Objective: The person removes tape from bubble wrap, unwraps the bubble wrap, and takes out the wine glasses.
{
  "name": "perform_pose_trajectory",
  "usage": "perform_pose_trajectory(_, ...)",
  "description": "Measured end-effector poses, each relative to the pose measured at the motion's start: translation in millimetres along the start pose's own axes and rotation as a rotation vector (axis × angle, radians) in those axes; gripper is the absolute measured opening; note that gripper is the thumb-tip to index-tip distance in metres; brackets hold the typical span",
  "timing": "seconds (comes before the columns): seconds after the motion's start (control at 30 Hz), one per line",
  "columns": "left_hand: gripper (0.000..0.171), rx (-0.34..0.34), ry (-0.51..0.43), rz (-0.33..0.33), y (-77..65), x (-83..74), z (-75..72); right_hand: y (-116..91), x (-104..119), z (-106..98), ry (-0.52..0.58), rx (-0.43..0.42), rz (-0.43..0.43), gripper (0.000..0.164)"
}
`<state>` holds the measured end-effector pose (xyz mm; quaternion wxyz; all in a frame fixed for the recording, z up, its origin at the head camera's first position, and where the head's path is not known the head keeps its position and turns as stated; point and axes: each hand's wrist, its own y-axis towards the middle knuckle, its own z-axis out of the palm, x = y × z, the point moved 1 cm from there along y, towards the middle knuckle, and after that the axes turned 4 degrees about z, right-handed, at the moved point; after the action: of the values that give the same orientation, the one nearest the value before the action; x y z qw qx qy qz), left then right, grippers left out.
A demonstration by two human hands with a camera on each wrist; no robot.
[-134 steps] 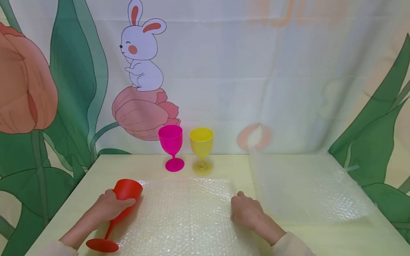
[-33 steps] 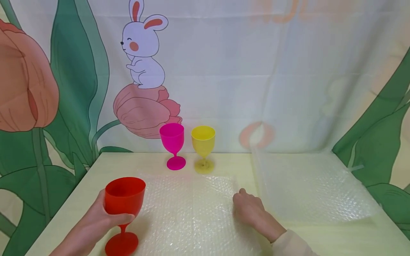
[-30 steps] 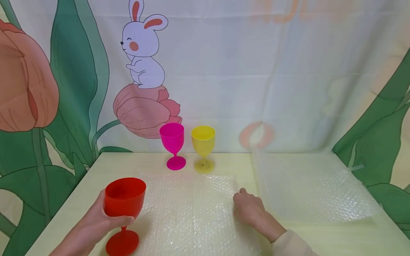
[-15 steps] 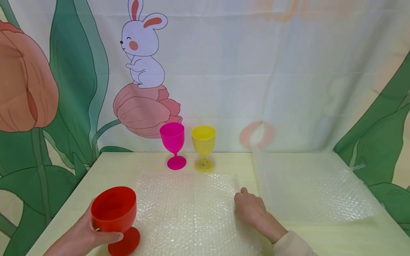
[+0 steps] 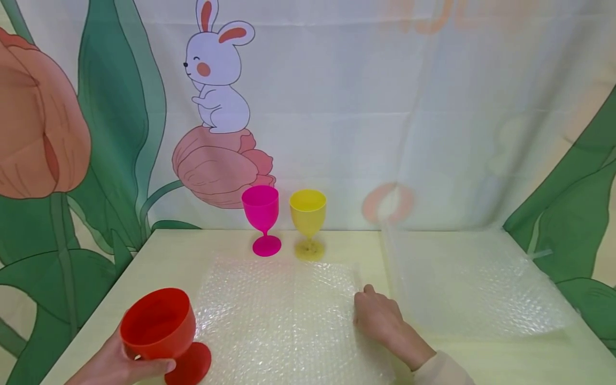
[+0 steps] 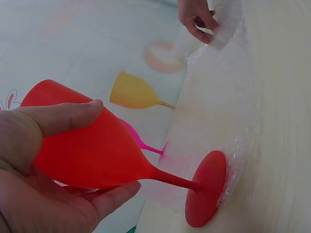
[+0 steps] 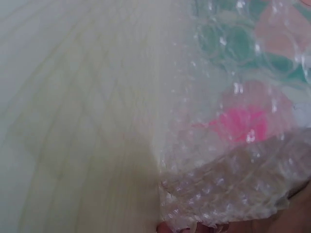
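Observation:
In the head view my left hand [image 5: 113,363] grips a red plastic goblet [image 5: 161,326] round its bowl. The goblet leans left, so its mouth faces up toward me, and its foot is over the left edge of a bubble wrap sheet [image 5: 284,321]. The left wrist view shows the thumb [image 6: 68,116] across the bowl and the fingers beneath it. My right hand [image 5: 380,321] pinches the sheet's right edge. Through the lifted bubble wrap [image 7: 233,179] in the right wrist view, a pink shape shows blurred; most of that hand is out of frame.
Behind the sheet, a magenta goblet [image 5: 261,208] and a yellow goblet [image 5: 308,211] stand upright side by side. A second bubble wrap piece [image 5: 476,289] lies on the right of the pale table [image 5: 500,363]. A printed curtain [image 5: 337,107] hangs behind.
The left hand has turned the red goblet from leaning right, through upright, to leaning left, its bowl now lower and farther left. The right hand keeps its place at the sheet's edge.

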<state>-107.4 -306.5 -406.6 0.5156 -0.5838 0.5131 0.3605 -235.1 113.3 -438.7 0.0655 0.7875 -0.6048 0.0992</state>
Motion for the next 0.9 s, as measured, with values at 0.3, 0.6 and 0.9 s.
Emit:
perform_pose_trajectory(0.3,0.102,-0.058,0.018,-0.044,1.9,-2.3,2.4,-0.1,-3.5,0.2,0.012,0.011,-0.005,0.019)
perform_pose_trajectory(0.6,0.101,-0.058,0.079,-0.058,5.7,-1.4,-4.6,0.0,1.7,1.5,0.003,-0.009,-0.028,0.011)
perform_pose_trajectory(0.9,0.1,-0.018,0.02,-0.038,0.3,1.0,-4.6,-0.7,1.4,-0.3,-0.014,-0.02,-0.048,0.017)
